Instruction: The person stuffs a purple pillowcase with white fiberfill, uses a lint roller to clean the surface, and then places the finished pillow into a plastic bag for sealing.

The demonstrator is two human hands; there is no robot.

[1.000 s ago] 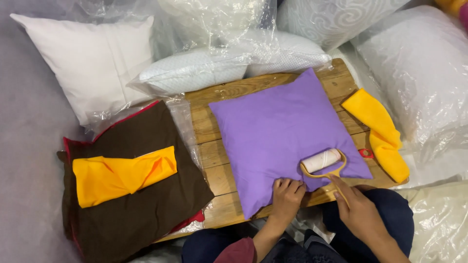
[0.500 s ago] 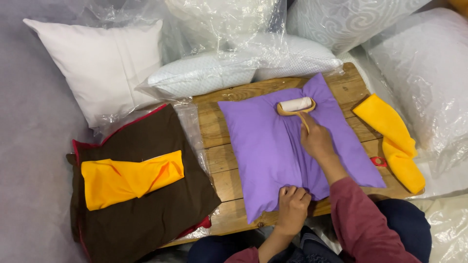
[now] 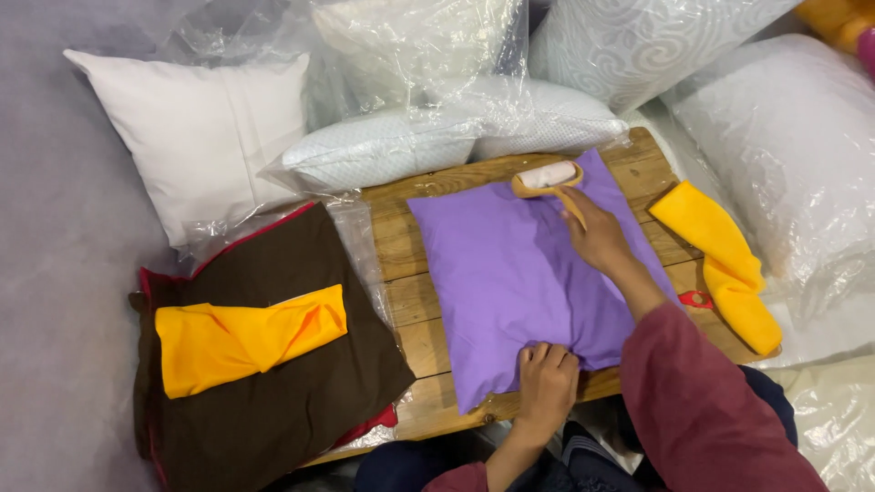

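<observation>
A purple cushion (image 3: 510,264) lies on a low wooden table (image 3: 392,246). My right hand (image 3: 597,239) grips the yellow handle of a lint roller (image 3: 547,177), whose white roll rests at the cushion's far edge. My left hand (image 3: 545,381) presses down on the cushion's near edge, fingers curled into the fabric. My right sleeve is dark red.
A brown cover (image 3: 273,364) with a folded yellow cloth (image 3: 248,337) on it lies left of the table. Another yellow cloth (image 3: 720,260) hangs off the table's right side, a small red ring (image 3: 697,299) beside it. White pillows in clear plastic (image 3: 428,137) crowd the back and right.
My right hand has pushed the lint roller from the cushion's near right part up to its far edge. My left hand has stayed pinning the near edge.
</observation>
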